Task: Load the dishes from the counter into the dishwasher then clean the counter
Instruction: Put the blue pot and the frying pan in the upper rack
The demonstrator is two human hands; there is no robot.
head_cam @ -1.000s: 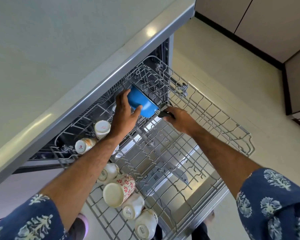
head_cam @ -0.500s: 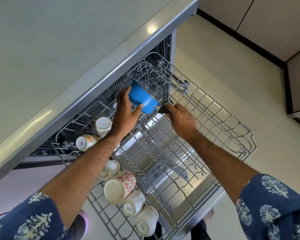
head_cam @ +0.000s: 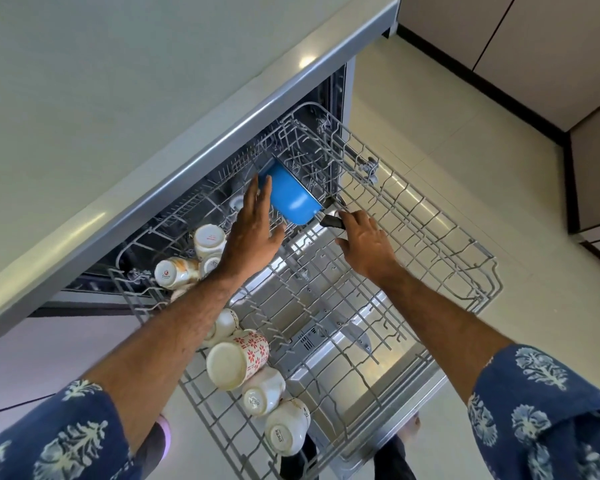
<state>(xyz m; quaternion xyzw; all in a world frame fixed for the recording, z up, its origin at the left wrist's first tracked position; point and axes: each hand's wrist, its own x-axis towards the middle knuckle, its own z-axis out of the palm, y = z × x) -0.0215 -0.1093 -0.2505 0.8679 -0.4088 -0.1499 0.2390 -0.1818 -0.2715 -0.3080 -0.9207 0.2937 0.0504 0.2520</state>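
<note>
A blue saucepan (head_cam: 293, 199) with a black handle (head_cam: 331, 221) lies tilted on its side at the back of the pulled-out dishwasher rack (head_cam: 430, 244). My left hand (head_cam: 253, 226) rests with straight fingers against the pan's left side. My right hand (head_cam: 366, 239) is just behind the handle, its fingertips touching the handle's end and not wrapped around it. Several white cups lie along the rack's left side, among them a mug with red flowers (head_cam: 238, 358).
The pale counter (head_cam: 118, 98) overhangs the dishwasher opening on the left. The open dishwasher door (head_cam: 378, 372) lies under the rack. Tiled floor (head_cam: 482, 150) and cabinet fronts (head_cam: 551, 46) are to the right. The rack's right half holds only bare tines.
The right hand has loosened from gripping the handle to fingertips only. The left hand's fingers have straightened against the pan, which has settled slightly deeper at the back of the rack.
</note>
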